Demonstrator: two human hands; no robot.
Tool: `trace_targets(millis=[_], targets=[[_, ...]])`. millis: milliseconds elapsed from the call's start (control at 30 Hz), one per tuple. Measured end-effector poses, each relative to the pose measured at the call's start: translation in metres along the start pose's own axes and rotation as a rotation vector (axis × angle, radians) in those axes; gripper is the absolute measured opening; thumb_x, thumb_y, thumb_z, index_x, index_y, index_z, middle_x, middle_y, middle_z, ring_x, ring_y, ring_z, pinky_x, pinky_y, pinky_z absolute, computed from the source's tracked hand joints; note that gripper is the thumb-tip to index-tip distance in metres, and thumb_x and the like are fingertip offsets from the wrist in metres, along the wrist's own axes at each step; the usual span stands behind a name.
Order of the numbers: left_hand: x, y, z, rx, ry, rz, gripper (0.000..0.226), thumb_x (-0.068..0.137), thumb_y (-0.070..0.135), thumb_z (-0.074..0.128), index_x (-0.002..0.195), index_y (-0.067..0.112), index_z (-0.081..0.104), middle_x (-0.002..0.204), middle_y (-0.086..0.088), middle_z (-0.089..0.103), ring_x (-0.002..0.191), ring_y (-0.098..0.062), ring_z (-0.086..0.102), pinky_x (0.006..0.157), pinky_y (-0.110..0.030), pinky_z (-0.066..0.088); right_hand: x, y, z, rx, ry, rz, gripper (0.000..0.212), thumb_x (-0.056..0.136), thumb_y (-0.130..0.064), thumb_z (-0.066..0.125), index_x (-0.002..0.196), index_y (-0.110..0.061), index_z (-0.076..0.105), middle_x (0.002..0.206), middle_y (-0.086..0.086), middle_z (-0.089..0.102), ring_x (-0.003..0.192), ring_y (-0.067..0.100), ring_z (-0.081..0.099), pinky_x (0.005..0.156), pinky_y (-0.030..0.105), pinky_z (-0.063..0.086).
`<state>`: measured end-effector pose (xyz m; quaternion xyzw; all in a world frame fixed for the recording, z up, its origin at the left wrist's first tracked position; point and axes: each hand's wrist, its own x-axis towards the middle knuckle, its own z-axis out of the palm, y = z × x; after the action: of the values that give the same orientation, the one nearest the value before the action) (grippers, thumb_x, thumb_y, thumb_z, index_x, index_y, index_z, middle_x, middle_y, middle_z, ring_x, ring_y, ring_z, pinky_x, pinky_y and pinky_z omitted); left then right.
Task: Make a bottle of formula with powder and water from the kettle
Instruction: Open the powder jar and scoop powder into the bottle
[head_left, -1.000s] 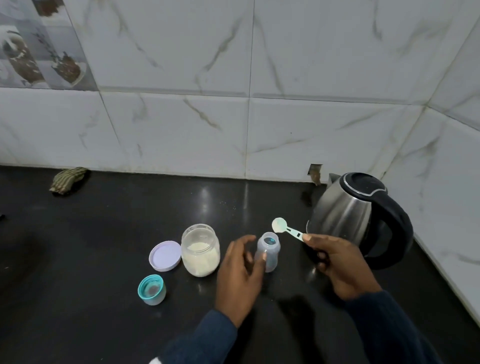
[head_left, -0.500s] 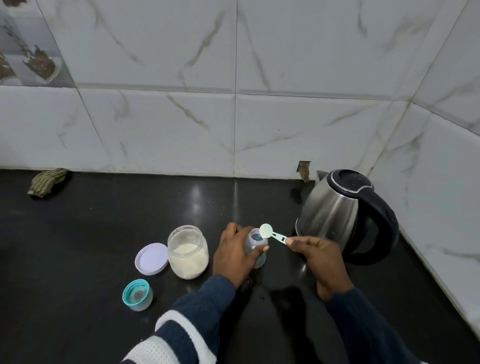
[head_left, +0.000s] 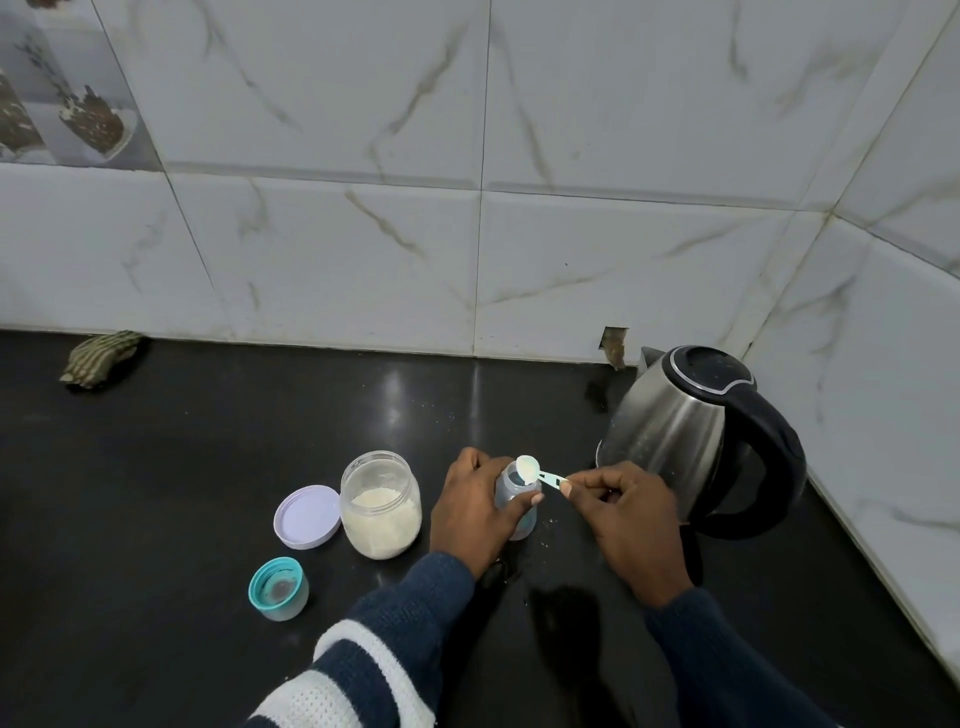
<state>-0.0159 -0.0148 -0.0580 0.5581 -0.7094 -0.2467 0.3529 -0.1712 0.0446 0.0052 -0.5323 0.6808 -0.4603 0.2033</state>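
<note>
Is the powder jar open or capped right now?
Open. The powder jar has a bare mouth, and its lavender lid lies on the counter beside it.

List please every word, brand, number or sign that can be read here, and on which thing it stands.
None can be read.
Kettle: no brand or mark shows.
Powder jar: no label shows.
Bottle: mostly hidden by the left hand; any marks too small to tell.
Scoop handle: too small to tell.

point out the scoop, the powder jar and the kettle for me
scoop (head_left: 527, 469): head view, on the bowl tipped at the bottle mouth
powder jar (head_left: 381, 512): head view, on the clear wall where the powder shows
kettle (head_left: 670, 431): head view, on the steel body below the lid
</note>
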Motion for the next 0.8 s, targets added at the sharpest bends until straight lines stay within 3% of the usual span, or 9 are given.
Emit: trace_targets(millis=[100, 267, 400, 533, 800], targets=[[0.0004, 0.0011, 0.0009, 0.001, 0.003, 0.000, 0.045, 0.075, 0.062, 0.063, 0.111, 0.035, 0.064, 0.096, 0.014, 0.044, 0.096, -0.007, 0.049, 0.078, -0.035, 0.053, -0.0015, -0.0019, 0.0013, -0.109, 0.016, -0.107, 0.010, 0.078, -0.014, 0.079, 0.075, -0.024, 0.078, 0.069, -0.010, 0.059, 0.068, 0.005, 0.056, 0.064, 0.025, 0.045], [0.0005, -0.0002, 0.0021, 0.010, -0.002, 0.005, 0.045, 0.075, 0.062, 0.063, 0.109, 0.034, 0.063, 0.098, 0.012, 0.045, 0.096, -0.008, 0.049, 0.077, -0.036, 0.053, -0.0018, -0.0028, 0.0006, -0.310, -0.007, -0.263, 0.008, 0.079, -0.016, 0.077, 0.079, -0.024, 0.079, 0.067, -0.016, 0.047, 0.072, 0.006, 0.047, 0.062, 0.015, 0.029], [0.0006, 0.0005, 0.0019, 0.015, -0.005, 0.008, 0.045, 0.075, 0.061, 0.063, 0.110, 0.034, 0.064, 0.099, 0.012, 0.045, 0.097, -0.007, 0.048, 0.078, -0.035, 0.054, -0.0013, -0.0015, 0.0027, -0.411, -0.005, -0.340, 0.007, 0.077, -0.018, 0.078, 0.080, -0.025, 0.079, 0.068, -0.015, 0.043, 0.069, 0.009, 0.043, 0.062, 0.023, 0.031], [0.0004, 0.0007, 0.0018, 0.024, -0.003, 0.011, 0.044, 0.075, 0.061, 0.062, 0.109, 0.034, 0.063, 0.098, 0.013, 0.044, 0.095, -0.007, 0.048, 0.077, -0.034, 0.053, -0.0021, -0.0018, 0.0036, -0.435, 0.003, -0.393, 0.008, 0.077, -0.017, 0.079, 0.080, -0.023, 0.079, 0.069, -0.009, 0.048, 0.068, 0.011, 0.044, 0.062, 0.028, 0.035], [0.0010, 0.0008, 0.0012, 0.017, -0.002, 0.015, 0.044, 0.073, 0.063, 0.061, 0.107, 0.035, 0.063, 0.096, 0.013, 0.043, 0.096, -0.008, 0.050, 0.077, -0.034, 0.053, -0.0017, -0.0040, 0.0020, -0.411, 0.001, -0.405, 0.007, 0.077, -0.017, 0.077, 0.076, -0.024, 0.078, 0.069, -0.011, 0.047, 0.068, 0.008, 0.044, 0.062, 0.024, 0.034]])
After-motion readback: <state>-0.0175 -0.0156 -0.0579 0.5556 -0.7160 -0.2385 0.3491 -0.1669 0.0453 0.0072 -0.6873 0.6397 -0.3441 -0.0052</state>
